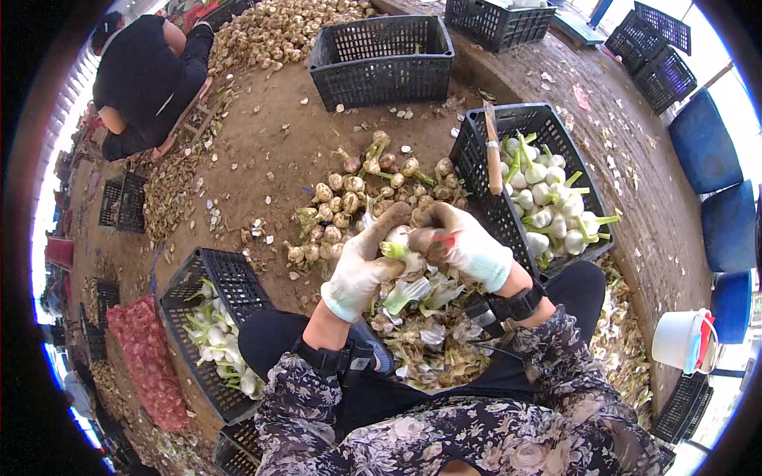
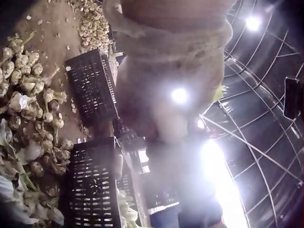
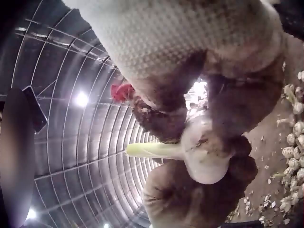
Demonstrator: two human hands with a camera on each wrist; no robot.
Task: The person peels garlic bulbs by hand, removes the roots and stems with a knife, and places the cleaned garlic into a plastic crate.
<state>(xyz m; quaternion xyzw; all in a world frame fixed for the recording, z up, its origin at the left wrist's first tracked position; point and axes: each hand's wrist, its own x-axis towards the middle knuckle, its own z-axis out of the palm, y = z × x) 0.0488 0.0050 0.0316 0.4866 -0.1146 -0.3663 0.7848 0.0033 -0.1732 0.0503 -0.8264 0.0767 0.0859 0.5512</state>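
Observation:
A garlic bulb (image 1: 397, 240) with a short cut green stem is held between both gloved hands, over a heap of peeled-off skins (image 1: 432, 337). In the right wrist view the bulb (image 3: 205, 159) shows white and smooth, its stem pointing left, dark smudges on its side. My left hand (image 1: 359, 268) grips it from the left, fingers curled around it. My right hand (image 1: 467, 244), in a soiled white glove with a red patch near the thumb, pinches the bulb from the other side. In the left wrist view the left glove (image 2: 171, 71) hides the bulb.
Unpeeled garlic (image 1: 341, 206) lies ahead on the dirt floor. A wooden-handled knife (image 1: 494, 163) lies across the rim of a crate (image 1: 484, 170) of peeled bulbs on the right. Another crate (image 1: 230, 278) of bulbs stands left, near a red net sack (image 1: 147, 357). A person (image 1: 147, 83) crouches far left.

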